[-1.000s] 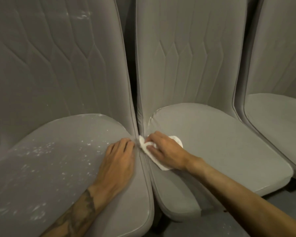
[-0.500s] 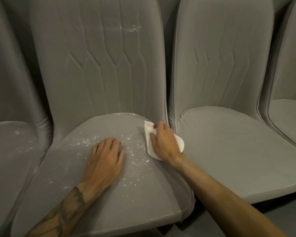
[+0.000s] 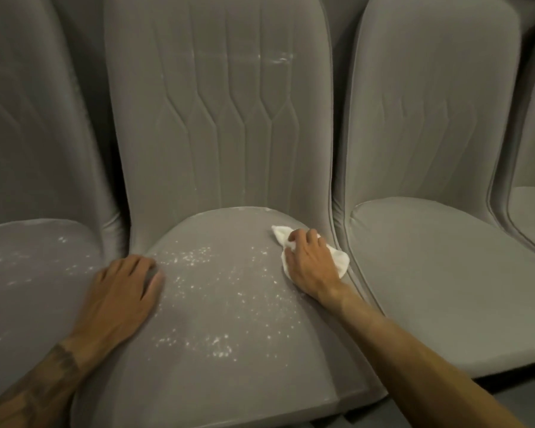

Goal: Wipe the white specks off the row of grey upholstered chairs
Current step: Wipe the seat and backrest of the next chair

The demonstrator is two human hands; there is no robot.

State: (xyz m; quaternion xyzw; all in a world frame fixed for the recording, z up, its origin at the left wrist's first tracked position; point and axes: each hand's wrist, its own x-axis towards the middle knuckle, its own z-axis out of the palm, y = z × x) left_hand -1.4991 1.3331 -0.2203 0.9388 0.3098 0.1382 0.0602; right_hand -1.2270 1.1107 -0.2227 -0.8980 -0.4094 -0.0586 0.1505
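Since half a second ago the left hand [image 3: 121, 298] has been sliding away from the middle of the speckled seat and is now lying at its left edge. The right hand [image 3: 309, 264] is staying at the far right corner of the middle chair [image 3: 260, 366]. A second ago it was working in the seam on the next seat over.

The left hand is resting palm down, its fingers [image 3: 136, 267] stretched out nearly straight and close together, holding nothing and pressing on the grey fabric. The right hand is curling its fingers [image 3: 303, 239] over a bunched white cloth [image 3: 338, 259] and pinning it to the seat. One end of the cloth is poking out at the far left of the knuckles and the other is bulging out to the right.

The white specks [image 3: 217, 291] are lying scattered across the seat between the two hands and toward its near edge, all left of the cloth. That stretch of seat is lying open between the hands. The cloth is sitting just beside the seat's right edge, where a narrow gap is separating it from the right chair [image 3: 445, 288]. The backrest [image 3: 198, 134] is rising just beyond the cloth and is carrying a pale smear high on its right side. The left chair [image 3: 28, 304] is showing more specks on its seat.
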